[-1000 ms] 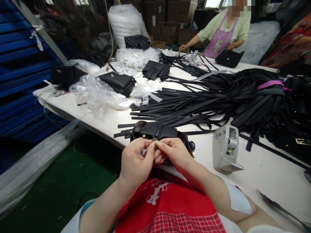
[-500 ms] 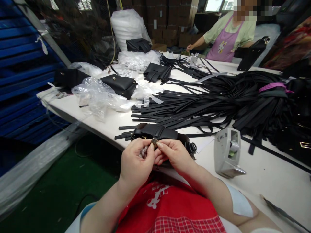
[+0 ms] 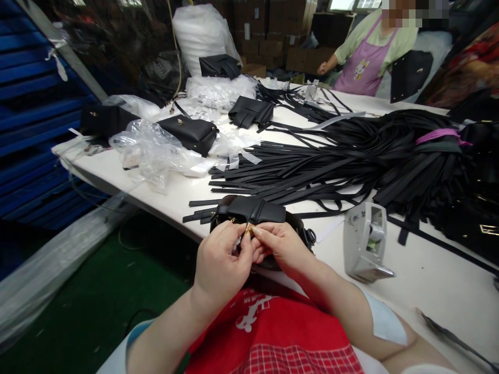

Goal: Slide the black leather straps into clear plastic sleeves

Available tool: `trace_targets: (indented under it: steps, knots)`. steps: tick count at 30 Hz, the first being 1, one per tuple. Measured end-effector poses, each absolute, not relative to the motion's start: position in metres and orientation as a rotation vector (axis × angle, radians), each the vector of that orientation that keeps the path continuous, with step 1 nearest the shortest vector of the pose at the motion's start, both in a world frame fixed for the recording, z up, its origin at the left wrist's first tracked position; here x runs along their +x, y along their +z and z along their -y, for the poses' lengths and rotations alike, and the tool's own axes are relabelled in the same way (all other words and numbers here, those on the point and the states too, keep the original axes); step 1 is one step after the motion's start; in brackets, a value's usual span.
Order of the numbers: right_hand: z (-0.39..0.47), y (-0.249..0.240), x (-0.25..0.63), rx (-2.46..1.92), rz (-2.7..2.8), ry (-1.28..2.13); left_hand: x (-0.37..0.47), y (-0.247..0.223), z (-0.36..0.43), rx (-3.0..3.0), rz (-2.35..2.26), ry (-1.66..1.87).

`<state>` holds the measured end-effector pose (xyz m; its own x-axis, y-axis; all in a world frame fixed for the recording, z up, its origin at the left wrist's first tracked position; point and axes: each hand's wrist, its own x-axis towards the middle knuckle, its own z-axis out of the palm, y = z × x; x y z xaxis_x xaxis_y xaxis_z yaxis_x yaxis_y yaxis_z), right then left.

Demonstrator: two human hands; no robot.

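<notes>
A black bag (image 3: 268, 212) lies at the near edge of the table, its flap toward the far side. At the flap's strap both hands meet over a small gold metal piece (image 3: 249, 227). My left hand (image 3: 223, 259) pinches it from the left, and a bit of clear plastic shows between that hand's fingers. From the right, my right hand (image 3: 278, 246) grips the same piece between thumb and forefinger, its other fingers curled below. The fingers partly cover the piece and the bag's front.
Black straps (image 3: 331, 156) spread across the white table (image 3: 413, 280). A tape dispenser (image 3: 356, 244) stands right of the bag, scissors (image 3: 448, 335) farther right. Plastic wrapping (image 3: 148, 150) and black bags (image 3: 191, 134) lie at left. A person (image 3: 362, 57) is across the table.
The metal piece has turned and now shows a narrow edge between my fingers. Across the table, the person's black piece has swung to show a broad face.
</notes>
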<state>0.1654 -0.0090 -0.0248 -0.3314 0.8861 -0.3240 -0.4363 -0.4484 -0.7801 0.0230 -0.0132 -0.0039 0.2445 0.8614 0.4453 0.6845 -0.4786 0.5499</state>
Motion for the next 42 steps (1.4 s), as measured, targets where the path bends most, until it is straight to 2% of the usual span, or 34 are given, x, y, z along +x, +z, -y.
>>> trace_targets:
  steps: [13,29,37,42]
  knots:
    - [0.008,-0.023,0.157,-0.877,0.878,1.875,0.013,0.001,0.007,2.067,-1.471,1.122]
    - [0.003,-0.023,0.161,-1.02,0.806,1.868,0.024,-0.006,0.011,2.291,-1.464,1.074]
    - [0.005,-0.026,0.162,-0.926,0.881,1.874,0.019,-0.004,0.008,2.074,-1.445,1.088]
    - [0.006,-0.027,0.162,-0.95,0.918,1.868,0.019,-0.005,0.008,2.156,-1.476,1.077]
